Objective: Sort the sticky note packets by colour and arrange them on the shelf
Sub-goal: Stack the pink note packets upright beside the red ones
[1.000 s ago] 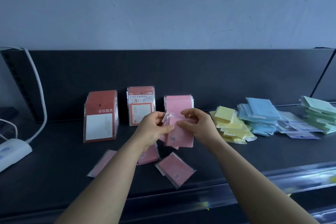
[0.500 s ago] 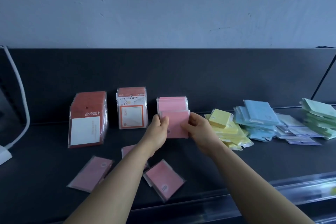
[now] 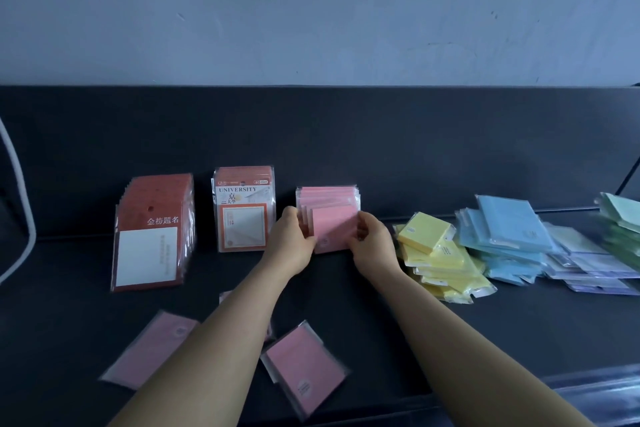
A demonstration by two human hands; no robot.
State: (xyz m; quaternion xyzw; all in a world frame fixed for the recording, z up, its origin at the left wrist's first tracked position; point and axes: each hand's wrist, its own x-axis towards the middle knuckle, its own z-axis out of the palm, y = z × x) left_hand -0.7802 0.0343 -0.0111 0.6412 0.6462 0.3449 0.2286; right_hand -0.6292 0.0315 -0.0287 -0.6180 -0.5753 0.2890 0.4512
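While the left hand (image 3: 292,243) and right hand (image 3: 372,246) pinch pink packets (image 3: 334,229) by their side edges, upright before the pink row (image 3: 327,194) at 12 o'clock, loose pinks (image 3: 304,371) lie at 6 o'clock and the yellow heap (image 3: 440,253) and blue heap (image 3: 509,236) at 3 o'clock seemingly await arranging.

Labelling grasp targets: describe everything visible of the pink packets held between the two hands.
The pink packets are a small bunch of flat squares in clear wrap, edges staggered at the left, a round mark low on the front. They stand upright, facing the camera, just before the upright pink row. The left hand grips their left edge, the right hand the right.
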